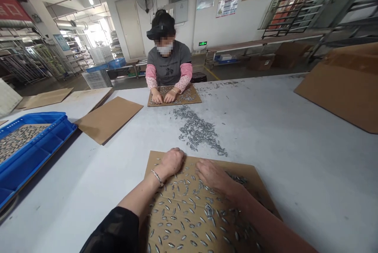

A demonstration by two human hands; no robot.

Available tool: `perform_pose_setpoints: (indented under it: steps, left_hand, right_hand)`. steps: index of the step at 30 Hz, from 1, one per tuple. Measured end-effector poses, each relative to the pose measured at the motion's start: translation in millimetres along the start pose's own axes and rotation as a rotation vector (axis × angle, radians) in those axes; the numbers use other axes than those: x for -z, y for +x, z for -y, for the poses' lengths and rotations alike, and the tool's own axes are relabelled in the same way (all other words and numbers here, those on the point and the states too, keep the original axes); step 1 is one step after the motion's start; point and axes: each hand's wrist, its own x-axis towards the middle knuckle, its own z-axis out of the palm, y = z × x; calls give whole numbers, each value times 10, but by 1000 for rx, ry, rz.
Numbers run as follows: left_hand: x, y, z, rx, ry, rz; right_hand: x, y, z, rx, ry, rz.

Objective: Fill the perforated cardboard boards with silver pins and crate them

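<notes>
A brown cardboard sheet (249,172) lies in front of me, with many small silvery, leaf-shaped metal pieces (183,225) spread over it. Near its far left edge rests my left hand (173,161), its fingers curled downward; whatever they may hold is hidden. My right hand (211,172) is just right of it, low over the sheet, with the fingers bent and pressed together. Its fingertips are hidden too, so I cannot make out what is in them. Under and beside the right wrist the pieces lie more thickly. Beyond the sheet is a loose pile of the same pieces (199,129).
Across the white table (265,119) a co-worker (169,64) has both hands on another cardboard sheet (193,97) with metal pieces. On the left stand a blue tray (63,131) holding pieces and a bare cardboard sheet (110,119). A large cardboard box (342,87) sits at right.
</notes>
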Motion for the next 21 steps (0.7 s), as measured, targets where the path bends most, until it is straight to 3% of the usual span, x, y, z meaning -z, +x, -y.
perform_pose_setpoints:
  steps: [6, 12, 17, 21]
  left_hand:
    - [94, -304, 79, 33, -34, -47]
    - [-138, -449, -172, -24, -35, -11]
    - [-290, -352, -298, -34, 16, 15]
    - [-250, -309, -290, -26, 35, 60]
  right_hand:
    - [-75, -47, 45, 35, -153, -131]
    - [-145, -98, 42, 124, -175, -261]
    - [-101, -88, 50, 64, -145, -202]
    - [44, -76, 123, -57, -27, -39]
